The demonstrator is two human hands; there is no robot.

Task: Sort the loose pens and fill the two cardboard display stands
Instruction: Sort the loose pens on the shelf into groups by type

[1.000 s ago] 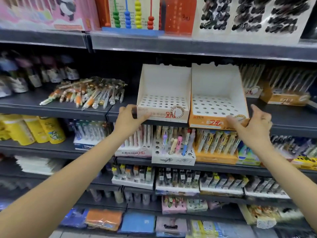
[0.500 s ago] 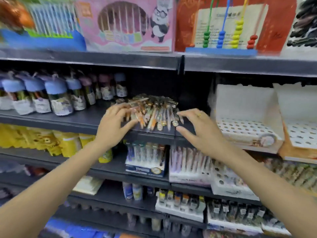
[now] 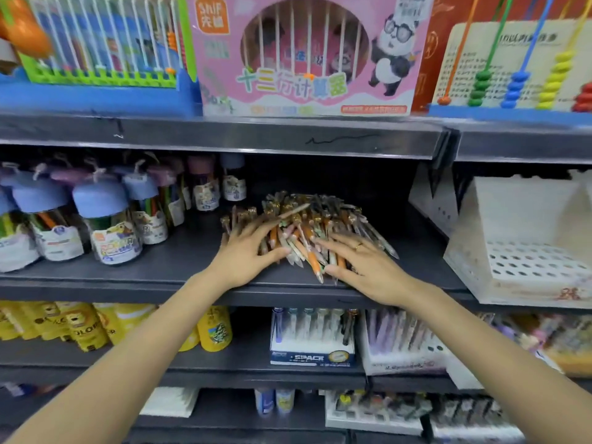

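A heap of loose pens (image 3: pixel 304 225), orange, white and clear, lies on the dark middle shelf (image 3: pixel 160 267). My left hand (image 3: pixel 246 254) lies on the heap's left side with its fingers spread over the pens. On the right side my right hand (image 3: pixel 362 267), which wears a ring, rests flat on the pens. One empty white cardboard display stand (image 3: pixel 525 248) with a perforated deck stands at the right end of the same shelf. A second stand is cut off by the right edge of the view.
Jars with blue and purple lids (image 3: pixel 102 219) crowd the shelf's left part. Boxed abacus toys (image 3: pixel 307 56) fill the shelf above. Below are yellow bottles (image 3: pixel 214 328) and filled pen stands (image 3: pixel 312 338).
My view swung left from the two empty stands to the pen heap. Both hands left the stands' front edges and came down onto the heap, one on each side.
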